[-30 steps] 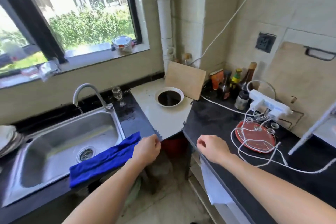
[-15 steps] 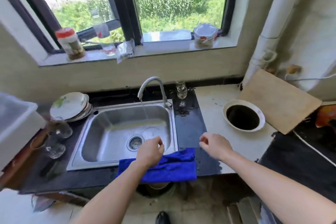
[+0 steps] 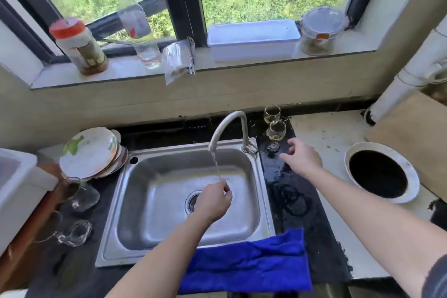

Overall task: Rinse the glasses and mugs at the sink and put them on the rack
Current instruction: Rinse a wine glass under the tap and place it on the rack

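Two stemmed glasses stand on the wet black counter right of the tap: the near glass point(image 3: 276, 132) and the far glass point(image 3: 271, 114) behind it. My right hand point(image 3: 302, 158) hovers just in front of the near glass, fingers spread, holding nothing. My left hand point(image 3: 214, 201) is over the steel sink point(image 3: 150, 201), fingers curled loosely, under a thin stream of water from the tap point(image 3: 229, 126). Left of the sink two clear glass mugs lie on the counter, one mug point(image 3: 83, 195) nearer the plates and another mug point(image 3: 72, 232) closer to me.
A blue cloth point(image 3: 244, 261) hangs over the sink's front edge. Stacked plates point(image 3: 90, 151) sit at the sink's back left, a white container point(image 3: 17, 189) at far left. A round hole with white rim point(image 3: 381, 172) is in the right counter. Jars and a tray line the windowsill.
The view swung left and down onto the sink. My right hand has reached forward toward the stemmed glasses; my left hand has moved over the basin under the running water.
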